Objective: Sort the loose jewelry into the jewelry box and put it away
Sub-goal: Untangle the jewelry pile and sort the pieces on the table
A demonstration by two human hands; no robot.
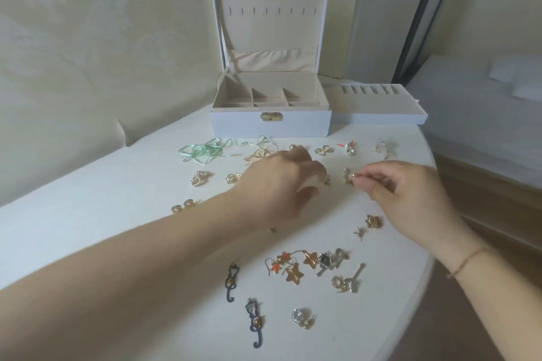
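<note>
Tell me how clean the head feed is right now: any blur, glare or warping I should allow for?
Head view: soft, even light, no glare; faint shadows under the hands. The left hand is slightly motion-blurred; the right hand and the small earring it pinches are sharper. Wide-angle warping bends the table edge and walls; small pieces lack fine detail.

I am looking into a home, most likely a bedroom. A round white table (88, 214) stands pushed into the corner of pale cream wallpapered walls (102, 23). To the right, a bed (484, 102) with white bedding sits just beside the table, above a wooden floor (498, 214). A dark-framed sliding door (416, 14), perhaps a wardrobe's, rises behind it. On the table, an open white jewelry box (269, 123) and scattered earrings (296, 269) point to a private room.
</note>
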